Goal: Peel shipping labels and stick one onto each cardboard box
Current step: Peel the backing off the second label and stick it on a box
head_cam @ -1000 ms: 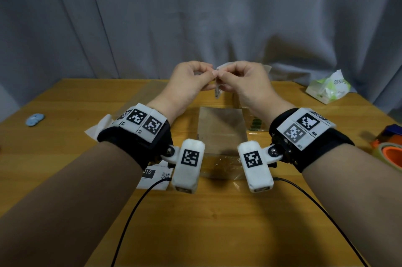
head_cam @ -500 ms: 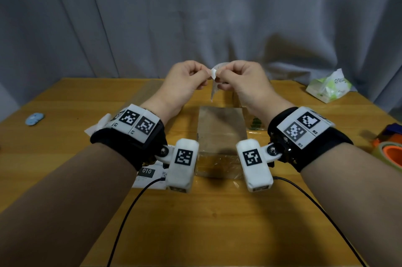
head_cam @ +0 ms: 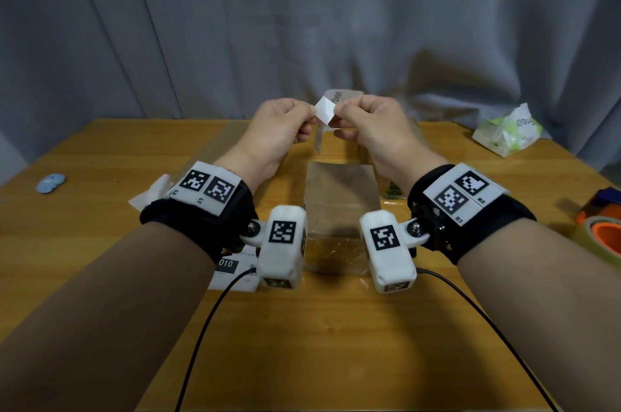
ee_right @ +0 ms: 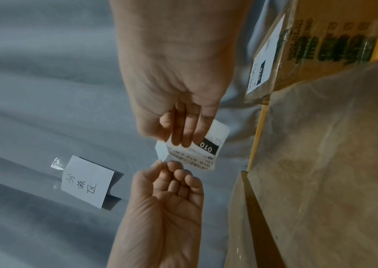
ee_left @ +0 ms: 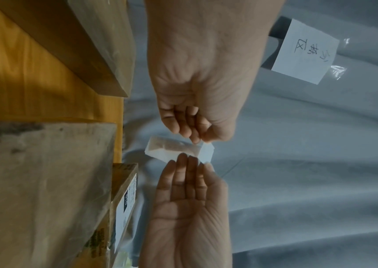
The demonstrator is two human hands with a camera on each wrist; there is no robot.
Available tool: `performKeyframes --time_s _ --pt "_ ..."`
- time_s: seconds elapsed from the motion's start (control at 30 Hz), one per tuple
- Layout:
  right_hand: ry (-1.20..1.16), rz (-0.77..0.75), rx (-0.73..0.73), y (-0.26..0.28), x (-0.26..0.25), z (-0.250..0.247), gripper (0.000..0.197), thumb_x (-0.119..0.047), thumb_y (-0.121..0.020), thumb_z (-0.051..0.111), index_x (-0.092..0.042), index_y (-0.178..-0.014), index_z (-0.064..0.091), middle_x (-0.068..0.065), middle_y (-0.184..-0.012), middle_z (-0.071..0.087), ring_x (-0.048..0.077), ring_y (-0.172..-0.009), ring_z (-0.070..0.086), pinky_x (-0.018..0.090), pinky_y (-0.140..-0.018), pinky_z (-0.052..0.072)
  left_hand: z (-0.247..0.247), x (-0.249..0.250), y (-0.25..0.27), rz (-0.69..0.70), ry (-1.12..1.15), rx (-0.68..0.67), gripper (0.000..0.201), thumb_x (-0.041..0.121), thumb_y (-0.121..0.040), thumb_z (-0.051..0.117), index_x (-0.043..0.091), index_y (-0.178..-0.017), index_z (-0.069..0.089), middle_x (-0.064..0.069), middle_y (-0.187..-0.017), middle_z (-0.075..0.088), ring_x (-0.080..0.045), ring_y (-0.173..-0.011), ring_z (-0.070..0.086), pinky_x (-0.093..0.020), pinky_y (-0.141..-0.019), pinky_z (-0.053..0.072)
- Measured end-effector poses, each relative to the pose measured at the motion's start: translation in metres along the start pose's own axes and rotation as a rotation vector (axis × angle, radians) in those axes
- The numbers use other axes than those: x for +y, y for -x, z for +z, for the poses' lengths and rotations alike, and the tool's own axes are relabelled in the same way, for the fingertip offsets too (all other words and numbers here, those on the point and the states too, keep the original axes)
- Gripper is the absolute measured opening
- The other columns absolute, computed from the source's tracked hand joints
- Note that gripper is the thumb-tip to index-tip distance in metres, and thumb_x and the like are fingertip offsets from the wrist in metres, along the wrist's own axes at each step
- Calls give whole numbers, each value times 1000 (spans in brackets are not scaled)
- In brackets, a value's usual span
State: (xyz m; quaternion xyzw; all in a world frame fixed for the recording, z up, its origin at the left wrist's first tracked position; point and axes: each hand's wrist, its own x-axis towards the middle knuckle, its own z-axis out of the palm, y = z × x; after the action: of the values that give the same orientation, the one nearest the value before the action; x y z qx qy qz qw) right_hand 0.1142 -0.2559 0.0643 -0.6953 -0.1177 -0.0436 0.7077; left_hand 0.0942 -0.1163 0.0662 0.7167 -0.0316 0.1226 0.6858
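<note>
Bare wooden table [head_cam: 319, 344] lies open near; cardboard boxes [head_cam: 339, 196] crowd the centre, tape roll [head_cam: 605, 237] right.

White "010" shipping label [ee_right: 202, 147] in mid-air, one corner peeled back, above brown cardboard box [head_cam: 339, 196].

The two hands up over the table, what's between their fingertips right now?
A shipping label with one white corner folded back, pinched by the left hand and the right hand; the head view shows it, the right wrist view its print.
</note>
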Motion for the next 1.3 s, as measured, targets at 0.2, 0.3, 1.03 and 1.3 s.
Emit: performKeyframes --time_s 0.2,0.3,1.03,1.3 --pt "-49 16 -12 1 1 -4 16 -4 -87 60 -8 -72 63 9 -75 66 9 -66 64 21 -66 55 -4 -2 3 -31 43 6 22 4 -89 51 7 -69 58 -2 -66 53 -6 -56 47 -15 -55 43" --pt "-107 25 -19 2 2 -6 15 -3 -87 58 -5 -73 64 13 -76 66 15 -69 64 24 -67 55 -6 -1 4 -49 80 4 21 3 -90 50 5 -70 57 -3 -66 52 -6 -55 46 -15 -55 43" --pt "-169 -20 49 7 1 4 16 -1 -88 58 -4 -72 61 13 -73 61 19 -65 63 32 -72 57 8 -4 10 -194 329 -64 11 9 -87 63 1 -80 68 -3 -72 73 -9 -72 69 -18 -78 55" --pt "-309 83 35 9 1 3 15 -2 -89 54 -5 -75 59 12 -73 66 20 -66 64 28 -70 57 8 -5 6 -129 250 -23 12 12 -90 60 6 -79 61 -3 -68 56 -8 -62 56 -18 -66 49"
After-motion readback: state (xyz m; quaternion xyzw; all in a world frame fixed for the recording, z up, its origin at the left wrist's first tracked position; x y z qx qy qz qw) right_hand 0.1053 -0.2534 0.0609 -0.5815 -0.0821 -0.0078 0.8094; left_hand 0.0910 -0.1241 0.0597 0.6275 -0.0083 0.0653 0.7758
